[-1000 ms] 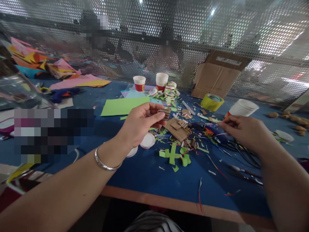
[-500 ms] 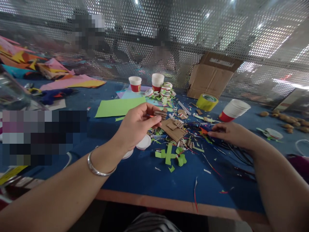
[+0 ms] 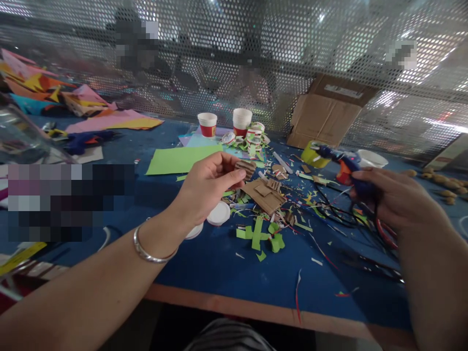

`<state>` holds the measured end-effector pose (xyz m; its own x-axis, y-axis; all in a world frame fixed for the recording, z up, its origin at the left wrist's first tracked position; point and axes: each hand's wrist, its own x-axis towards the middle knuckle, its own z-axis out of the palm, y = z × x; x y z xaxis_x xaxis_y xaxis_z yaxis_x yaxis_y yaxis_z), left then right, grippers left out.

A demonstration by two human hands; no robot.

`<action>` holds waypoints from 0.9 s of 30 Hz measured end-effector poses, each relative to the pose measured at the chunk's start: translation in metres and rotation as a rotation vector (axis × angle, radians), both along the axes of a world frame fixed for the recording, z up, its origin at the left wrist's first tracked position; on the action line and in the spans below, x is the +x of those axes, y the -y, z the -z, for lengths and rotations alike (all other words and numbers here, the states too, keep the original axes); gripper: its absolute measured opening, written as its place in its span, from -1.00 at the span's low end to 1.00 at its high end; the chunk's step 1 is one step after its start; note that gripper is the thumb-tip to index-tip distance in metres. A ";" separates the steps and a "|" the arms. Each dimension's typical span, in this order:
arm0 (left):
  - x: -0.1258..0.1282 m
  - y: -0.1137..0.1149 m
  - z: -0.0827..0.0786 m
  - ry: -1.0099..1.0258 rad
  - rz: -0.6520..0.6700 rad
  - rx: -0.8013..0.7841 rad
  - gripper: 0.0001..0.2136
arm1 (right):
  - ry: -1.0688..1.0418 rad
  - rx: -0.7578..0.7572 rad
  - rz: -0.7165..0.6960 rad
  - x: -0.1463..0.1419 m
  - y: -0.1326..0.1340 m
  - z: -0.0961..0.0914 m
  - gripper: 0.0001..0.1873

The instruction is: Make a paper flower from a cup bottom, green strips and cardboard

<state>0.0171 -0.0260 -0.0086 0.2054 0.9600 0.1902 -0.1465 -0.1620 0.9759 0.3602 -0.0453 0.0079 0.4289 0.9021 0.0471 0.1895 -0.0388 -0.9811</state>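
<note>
Between the thumb and fingers of my left hand (image 3: 215,183) is a small piece of corrugated cardboard (image 3: 246,168), its ridges showing. My right hand (image 3: 393,195) grips a blue hot glue gun (image 3: 351,168) with an orange trigger, raised off the table with its nozzle toward the left. A black cord (image 3: 329,207) trails below it. Beneath and between my hands, a flat cardboard piece (image 3: 268,199) with smaller scraps on it lies among paper clippings. Green paper strips (image 3: 257,234) lie nearer to me.
Paper cups (image 3: 207,125) and a stack of cut cup pieces (image 3: 255,137) stand at the back. Yellow tape (image 3: 315,155) and a cardboard box (image 3: 325,114) are behind the glue gun. Green paper (image 3: 179,160) lies left, white lids (image 3: 218,213) nearer. Scissors (image 3: 369,265) lie at right.
My right hand has lifted the glue gun off the table and brought it up and to the right. My left hand has barely moved; the cardboard piece in it is turned slightly.
</note>
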 end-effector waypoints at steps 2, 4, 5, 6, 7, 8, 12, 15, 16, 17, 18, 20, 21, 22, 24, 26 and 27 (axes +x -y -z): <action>0.000 0.000 0.001 0.006 -0.001 -0.014 -0.83 | -0.126 0.015 0.023 -0.004 0.004 -0.009 -0.79; 0.001 0.000 0.001 0.002 -0.004 -0.016 -0.83 | -0.240 0.044 0.025 -0.008 0.008 -0.016 -0.79; 0.001 0.000 0.001 0.001 -0.005 -0.014 -0.83 | -0.285 0.056 0.015 -0.011 0.010 -0.018 -0.79; 0.002 0.000 0.001 0.002 -0.006 -0.010 -0.84 | -0.324 0.064 -0.009 -0.013 0.011 -0.020 -0.80; 0.002 0.000 0.001 0.005 -0.006 -0.008 -0.84 | -0.356 0.070 -0.044 -0.015 0.013 -0.021 -0.80; 0.003 0.001 0.001 0.009 -0.004 -0.009 -0.84 | -0.380 0.076 -0.086 -0.017 0.014 -0.022 -0.80; 0.005 0.004 0.000 0.033 0.029 -0.057 -0.84 | -0.440 0.153 -0.196 -0.024 0.019 -0.022 -0.66; 0.007 0.005 0.001 0.044 0.076 -0.133 -0.84 | -0.436 0.250 -0.215 -0.028 0.021 -0.022 -0.59; 0.007 0.005 0.001 0.047 0.090 -0.158 -0.84 | -0.429 0.273 -0.241 -0.029 0.022 -0.021 -0.61; 0.008 0.005 0.002 0.051 0.098 -0.179 -0.83 | -0.422 0.286 -0.280 -0.031 0.022 -0.020 -0.63; 0.008 0.005 0.002 0.056 0.104 -0.195 -0.82 | -0.413 0.287 -0.322 -0.032 0.023 -0.019 -0.66; 0.008 0.004 0.003 0.061 0.108 -0.210 -0.81 | -0.393 0.273 -0.389 -0.034 0.023 -0.016 -0.72; 0.008 0.004 0.003 0.062 0.107 -0.211 -0.80 | -0.374 0.268 -0.406 -0.036 0.023 -0.014 -0.75; 0.008 0.004 0.003 0.060 0.103 -0.208 -0.80 | -0.342 0.265 -0.417 -0.038 0.024 -0.011 -0.76; 0.008 0.004 0.003 0.050 0.094 -0.199 -0.79 | -0.234 0.257 -0.433 -0.042 0.025 -0.006 -0.79; 0.009 0.005 0.002 0.034 0.079 -0.197 -0.78 | -0.060 0.227 -0.453 -0.046 0.027 -0.001 -0.79; 0.009 0.005 0.002 0.027 0.069 -0.198 -0.78 | 0.031 0.206 -0.458 -0.048 0.029 0.001 -0.76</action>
